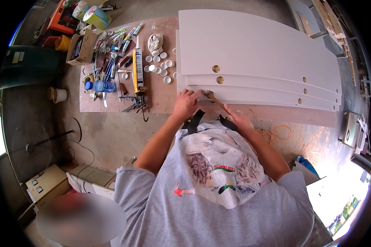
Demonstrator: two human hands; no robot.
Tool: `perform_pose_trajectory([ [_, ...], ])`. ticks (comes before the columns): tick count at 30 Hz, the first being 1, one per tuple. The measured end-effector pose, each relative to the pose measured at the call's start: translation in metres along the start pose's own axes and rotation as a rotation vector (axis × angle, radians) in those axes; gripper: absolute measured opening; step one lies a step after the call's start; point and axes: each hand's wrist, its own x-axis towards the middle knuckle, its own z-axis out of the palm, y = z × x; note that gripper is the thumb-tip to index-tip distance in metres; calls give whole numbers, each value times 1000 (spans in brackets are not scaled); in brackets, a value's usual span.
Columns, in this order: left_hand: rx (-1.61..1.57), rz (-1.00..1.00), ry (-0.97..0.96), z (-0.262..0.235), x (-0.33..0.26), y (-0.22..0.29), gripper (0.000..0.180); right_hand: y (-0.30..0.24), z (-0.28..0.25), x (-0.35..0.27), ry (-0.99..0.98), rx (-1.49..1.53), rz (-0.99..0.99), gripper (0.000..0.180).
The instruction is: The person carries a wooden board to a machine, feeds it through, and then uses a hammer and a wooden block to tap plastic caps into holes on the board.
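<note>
Panels [255, 45] lie stacked on the tabletop [158, 96] beneath the left hand [186, 103], whose grip I cannot tell. The right hand [240, 119] clasps a wooden-handled tool [219, 103]; concrete floor [105, 138] spreads behind both.

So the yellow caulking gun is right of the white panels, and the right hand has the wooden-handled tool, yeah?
Not quite: the head view shows the yellow caulking gun to the left of the white panels; the right hand does have the wooden-handled tool.
</note>
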Motion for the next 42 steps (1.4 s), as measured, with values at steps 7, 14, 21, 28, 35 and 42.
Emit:
perform_pose_trajectory([
  [7, -200, 214, -384, -11, 4, -10, 28, -14, -28, -51, 358, 310, 321, 56],
  [14, -597, -122, 112, 8, 100, 48, 9, 60, -59, -98, 681, 481, 545, 56],
  [21, -514, -5, 64, 133, 240, 205, 7, 211, -119, -128, 946, 436, 444, 57],
  [28, -517, -3, -70, 267, 343, 379, 14, 313, -211, -186, 774, 453, 651, 58],
  [35, -352, 105, -64, 334, 374, 441, 17, 358, -231, -191, 800, 415, 486, 58],
  [42, -128, 214, 36, 345, 376, 441, 19, 362, -246, -184, 717, 386, 413, 58],
])
